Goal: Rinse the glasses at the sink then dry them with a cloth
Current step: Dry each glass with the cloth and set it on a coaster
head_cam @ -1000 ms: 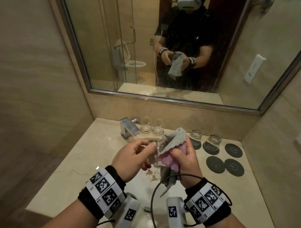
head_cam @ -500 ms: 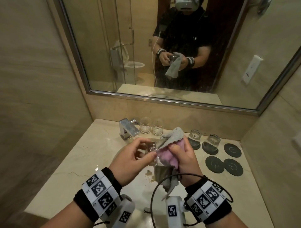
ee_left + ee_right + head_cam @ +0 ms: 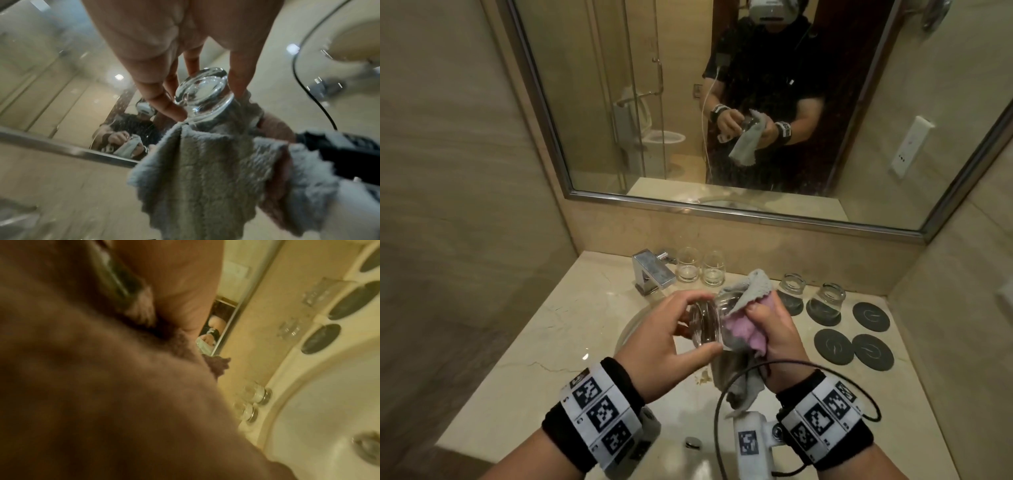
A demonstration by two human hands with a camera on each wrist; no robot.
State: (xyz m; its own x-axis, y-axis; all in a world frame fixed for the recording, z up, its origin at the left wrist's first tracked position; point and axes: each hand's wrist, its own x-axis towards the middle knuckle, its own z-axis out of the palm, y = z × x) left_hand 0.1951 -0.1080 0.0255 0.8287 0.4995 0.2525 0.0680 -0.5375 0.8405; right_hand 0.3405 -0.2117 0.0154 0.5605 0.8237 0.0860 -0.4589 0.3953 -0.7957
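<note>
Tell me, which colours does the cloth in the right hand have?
The cloth is grey outside, pink inside; head view shows it best.

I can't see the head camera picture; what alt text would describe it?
Over a cream marble sink, the left hand holds a clear drinking glass by its base while the right hand presses a grey-and-pink cloth into it. Four more glasses stand behind, beneath a mirror.

The glass (image 3: 710,322) now lies tipped with its thick base toward the left hand (image 3: 664,339), the cloth (image 3: 748,308) wrapping its mouth.
</note>
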